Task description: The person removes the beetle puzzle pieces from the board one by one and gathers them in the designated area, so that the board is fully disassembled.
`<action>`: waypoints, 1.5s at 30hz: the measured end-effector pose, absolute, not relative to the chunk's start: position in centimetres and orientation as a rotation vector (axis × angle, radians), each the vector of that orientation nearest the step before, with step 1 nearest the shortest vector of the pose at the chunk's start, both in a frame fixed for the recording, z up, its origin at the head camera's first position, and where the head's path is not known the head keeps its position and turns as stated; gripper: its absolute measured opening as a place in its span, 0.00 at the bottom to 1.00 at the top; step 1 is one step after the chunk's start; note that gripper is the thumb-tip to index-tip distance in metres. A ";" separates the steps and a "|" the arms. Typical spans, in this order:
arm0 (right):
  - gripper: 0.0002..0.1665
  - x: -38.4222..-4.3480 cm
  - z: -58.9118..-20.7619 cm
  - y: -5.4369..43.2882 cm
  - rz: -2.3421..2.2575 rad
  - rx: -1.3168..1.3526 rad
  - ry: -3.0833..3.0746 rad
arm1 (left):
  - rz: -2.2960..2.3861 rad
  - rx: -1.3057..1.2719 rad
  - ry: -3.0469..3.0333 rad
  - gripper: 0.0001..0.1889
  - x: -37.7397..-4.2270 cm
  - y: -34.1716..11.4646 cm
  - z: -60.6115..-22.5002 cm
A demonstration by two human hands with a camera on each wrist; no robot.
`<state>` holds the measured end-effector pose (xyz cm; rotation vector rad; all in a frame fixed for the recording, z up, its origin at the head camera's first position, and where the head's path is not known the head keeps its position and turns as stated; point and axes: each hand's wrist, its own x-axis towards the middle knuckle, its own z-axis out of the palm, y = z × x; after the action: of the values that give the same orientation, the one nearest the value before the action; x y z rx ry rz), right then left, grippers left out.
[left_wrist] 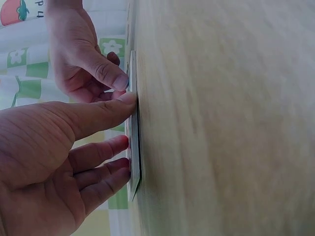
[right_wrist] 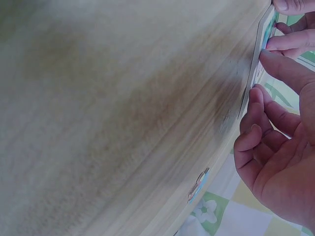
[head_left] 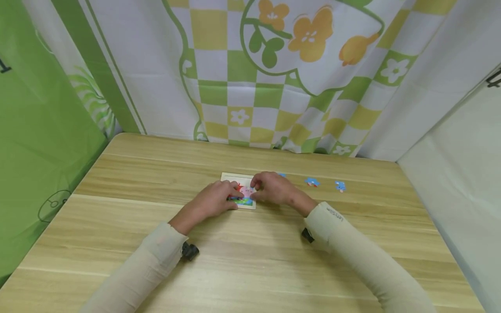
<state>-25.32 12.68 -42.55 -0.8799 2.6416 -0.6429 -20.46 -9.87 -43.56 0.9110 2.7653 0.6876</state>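
A small jigsaw puzzle board (head_left: 238,176) with a pale frame lies on the table, showing red, pink, blue and green parts of a picture. My left hand (head_left: 215,198) rests over its left side. In the left wrist view the left thumb and fingertips (left_wrist: 120,143) touch the board's face, fairly straight. At the right edge my right hand (head_left: 274,188) holds a puzzle piece between thumb and forefinger against the board; the fingers hide most of it. The right hand's other fingers (right_wrist: 247,140) are curled in.
Right of the board lie loose blue puzzle pieces: one (head_left: 282,174) partly behind the right hand, another (head_left: 312,181) with red bits, and a third (head_left: 340,186) farther right. A patterned curtain (head_left: 250,95) hangs behind the wooden table (head_left: 242,269).
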 end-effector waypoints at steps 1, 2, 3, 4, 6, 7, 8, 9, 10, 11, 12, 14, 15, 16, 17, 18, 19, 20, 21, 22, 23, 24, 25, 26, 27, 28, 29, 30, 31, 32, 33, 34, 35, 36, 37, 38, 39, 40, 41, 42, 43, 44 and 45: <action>0.16 -25.3 -42.5 12.6 -0.644 -0.876 2.640 | 0.687 0.911 2.766 0.17 -20.5 -9.9 -43.5; 0.15 -25.3 -42.4 12.6 -0.643 -0.874 2.641 | 0.679 0.917 2.770 0.17 -20.5 -9.9 -43.5; 0.15 -25.3 -42.4 12.5 -0.642 -0.873 2.642 | 0.673 0.922 2.770 0.17 -20.5 -9.8 -43.5; 0.15 -25.2 -42.3 12.5 -0.640 -0.871 2.644 | 0.664 0.932 2.772 0.17 -20.4 -9.8 -43.5; 0.15 -25.2 -42.3 12.5 -0.634 -0.869 2.649 | 0.636 0.955 2.781 0.17 -20.4 -9.8 -43.4; 0.15 -25.2 -42.2 12.4 -0.632 -0.868 2.651 | 0.622 0.962 2.787 0.17 -20.4 -9.8 -43.4; 0.15 -25.2 -42.2 12.4 -0.629 -0.868 2.655 | 0.610 0.971 2.792 0.17 -20.4 -9.8 -43.4; 0.15 -25.1 -42.2 12.4 -0.627 -0.865 2.657 | 0.602 0.974 2.791 0.17 -20.4 -9.8 -43.4; 0.15 -25.1 -42.2 12.4 -0.626 -0.864 2.659 | 0.593 0.979 2.796 0.17 -20.4 -9.8 -43.4; 0.15 -25.1 -42.2 12.4 -0.625 -0.865 2.661 | 0.588 0.979 2.797 0.17 -20.4 -9.8 -43.4; 0.15 -25.1 -42.2 12.3 -0.625 -0.862 2.663 | 0.585 0.979 2.796 0.17 -20.4 -9.8 -43.4; 0.16 -25.1 -42.2 12.3 -0.624 -0.856 2.671 | 0.582 0.978 2.793 0.17 -20.4 -9.7 -43.4; 0.16 -25.1 -42.2 12.3 -0.622 -0.853 2.676 | 0.581 0.976 2.791 0.18 -20.4 -9.7 -43.4; 0.16 -25.1 -42.3 12.3 -0.622 -0.850 2.682 | 0.578 0.974 2.792 0.18 -20.4 -9.7 -43.4; 0.16 -25.1 -42.3 12.3 -0.622 -0.847 2.688 | 0.575 0.972 2.792 0.18 -20.4 -9.7 -43.4; 0.16 -25.1 -42.3 12.3 -0.622 -0.842 2.695 | 0.572 0.969 2.792 0.18 -20.4 -9.7 -43.4; 0.16 -25.1 -42.3 12.3 -0.625 -0.841 2.699 | 0.571 0.964 2.792 0.18 -20.4 -9.7 -43.4; 0.16 -25.1 -42.3 12.3 -0.628 -0.842 2.702 | 0.570 0.960 2.792 0.18 -20.4 -9.7 -43.4; 0.16 -25.1 -42.3 12.3 -0.633 -0.843 2.703 | 0.569 0.957 2.792 0.18 -20.5 -9.7 -43.4; 0.15 -25.1 -42.3 12.3 -0.639 -0.847 2.702 | 0.568 0.954 2.791 0.18 -20.4 -9.6 -43.4; 0.14 -25.2 -42.3 12.3 -0.644 -0.851 2.702 | 0.570 0.952 2.790 0.18 -20.4 -9.6 -43.4; 0.11 -25.2 -42.3 12.3 -0.652 -0.862 2.706 | 0.569 0.950 2.789 0.19 -20.4 -9.6 -43.4; 0.08 -25.2 -42.2 12.4 -0.658 -0.873 2.712 | 0.570 0.947 2.790 0.18 -20.4 -9.6 -43.4; 0.05 -25.2 -42.2 12.4 -0.665 -0.882 2.717 | 0.570 0.946 2.791 0.18 -20.4 -9.6 -43.4; 0.03 -25.2 -42.2 12.4 -0.673 -0.892 2.724 | 0.570 0.945 2.790 0.18 -20.4 -9.6 -43.4; 0.03 -25.2 -42.1 12.4 -0.677 -0.903 2.732 | 0.569 0.945 2.790 0.18 -20.4 -9.6 -43.4; 0.04 -25.2 -42.1 12.4 -0.682 -0.914 2.740 | 0.569 0.946 2.792 0.18 -20.4 -9.6 -43.4; 0.06 -25.2 -42.0 12.4 -0.686 -0.924 2.747 | 0.568 0.947 2.794 0.18 -20.4 -9.6 -43.4; 0.06 -25.3 -42.0 12.4 -0.689 -0.927 2.749 | 0.568 0.950 2.795 0.18 -20.4 -9.6 -43.4; 0.07 -25.3 -42.0 12.4 -0.693 -0.932 2.750 | 0.566 0.955 2.795 0.18 -20.4 -9.6 -43.4; 0.06 -25.3 -42.0 12.4 -0.695 -0.938 2.751 | 0.565 0.958 2.794 0.18 -20.4 -9.6 -43.4; 0.06 -25.3 -42.0 12.4 -0.699 -0.939 2.751 | 0.562 0.961 2.795 0.18 -20.4 -9.6 -43.4; 0.06 -25.3 -42.0 12.4 -0.706 -0.937 2.749 | 0.561 0.964 2.797 0.18 -20.4 -9.6 -43.4; 0.05 -25.3 -42.1 12.4 -0.715 -0.931 2.747 | 0.560 0.965 2.796 0.18 -20.4 -9.6 -43.3; 0.05 -25.3 -42.1 12.4 -0.723 -0.927 2.746 | 0.560 0.965 2.794 0.18 -20.4 -9.6 -43.3; 0.04 -25.3 -42.1 12.5 -0.729 -0.922 2.745 | 0.560 0.964 2.792 0.18 -20.4 -9.6 -43.3; 0.04 -25.3 -42.1 12.5 -0.735 -0.918 2.745 | 0.560 0.963 2.790 0.18 -20.4 -9.6 -43.3; 0.03 -25.3 -42.0 12.5 -0.739 -0.912 2.743 | 0.560 0.962 2.789 0.18 -20.4 -9.6 -43.3; 0.03 -25.3 -42.0 12.5 -0.740 -0.912 2.744 | 0.560 0.961 2.789 0.18 -20.4 -9.6 -43.3; 0.03 -25.3 -42.0 12.5 -0.740 -0.915 2.746 | 0.561 0.960 2.787 0.18 -20.4 -9.6 -43.3; 0.04 -25.3 -41.9 12.5 -0.737 -0.918 2.748 | 0.561 0.959 2.789 0.18 -20.4 -9.6 -43.3; 0.04 -25.3 -41.9 12.5 -0.735 -0.921 2.750 | 0.560 0.959 2.790 0.19 -20.4 -9.6 -43.3; 0.04 -25.3 -41.9 12.5 -0.734 -0.923 2.750 | 0.560 0.960 2.792 0.19 -20.5 -9.6 -43.3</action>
<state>-25.26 12.48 -41.92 -0.9232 2.7500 -0.7336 -20.46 -9.60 -43.30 0.9596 2.7917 0.5596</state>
